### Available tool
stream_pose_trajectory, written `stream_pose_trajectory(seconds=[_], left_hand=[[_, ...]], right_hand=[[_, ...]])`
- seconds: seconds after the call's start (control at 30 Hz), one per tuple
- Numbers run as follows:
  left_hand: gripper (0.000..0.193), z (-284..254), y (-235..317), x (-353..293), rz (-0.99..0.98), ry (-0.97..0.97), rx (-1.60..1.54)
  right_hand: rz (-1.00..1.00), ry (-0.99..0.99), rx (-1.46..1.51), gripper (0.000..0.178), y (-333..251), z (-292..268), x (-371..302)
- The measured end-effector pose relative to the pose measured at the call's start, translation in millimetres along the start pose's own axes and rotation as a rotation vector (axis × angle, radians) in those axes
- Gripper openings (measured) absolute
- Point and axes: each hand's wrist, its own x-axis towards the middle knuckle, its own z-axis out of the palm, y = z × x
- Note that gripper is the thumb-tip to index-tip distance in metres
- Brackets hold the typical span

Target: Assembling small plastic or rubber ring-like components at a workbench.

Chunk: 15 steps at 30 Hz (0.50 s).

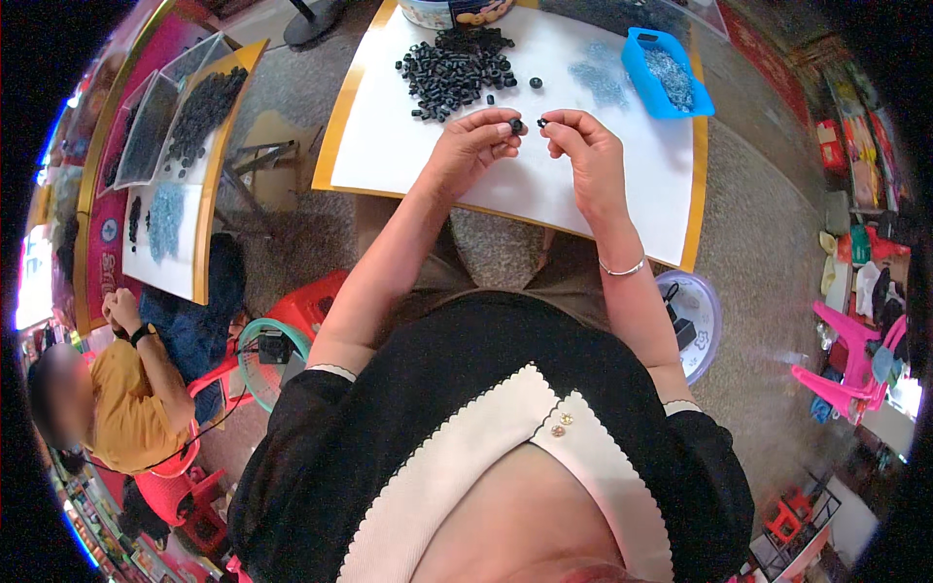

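Observation:
My left hand (474, 148) pinches a small round black plastic part (516, 125) between thumb and fingertips, above the near half of the white tabletop (389, 160). Close by on its right, my right hand (587, 155) grips a smaller dark piece (542, 122) whose exact shape is too small to make out. The two pieces are a short gap apart. Beyond my hands lies a heap of short black cylindrical parts (452, 76). One black round part (535, 83) and a small black cylinder (491, 99) lie loose to the right of the heap.
A blue tray (637, 58) of small clear pieces stands at the far right, beside a scatter of clear pieces (601, 76). A round tin (428, 14) is at the far edge. Leftward, a person in a yellow shirt (136, 408) sits near another table (194, 248) with similar parts.

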Motion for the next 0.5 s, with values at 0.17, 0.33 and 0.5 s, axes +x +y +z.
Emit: stream_pose_trajectory(seconds=[0.17,0.33,0.5], left_hand=[[0.026,20.4,1.1,-13.2,-0.019,0.006,0.025],[0.026,29.4,5.1,-17.8,-0.012,0.000,0.042],[0.026,34.4,6.8,-22.4,-0.008,-0.003,0.069]], right_hand=[[-0.097,0.008,-0.168,0.015,-6.9,2.5,-11.1],[-0.173,0.022,-0.286,0.014,-9.4,4.6,-17.4],[-0.213,0.024,-0.353,0.014,-13.0,3.5,-22.1]])
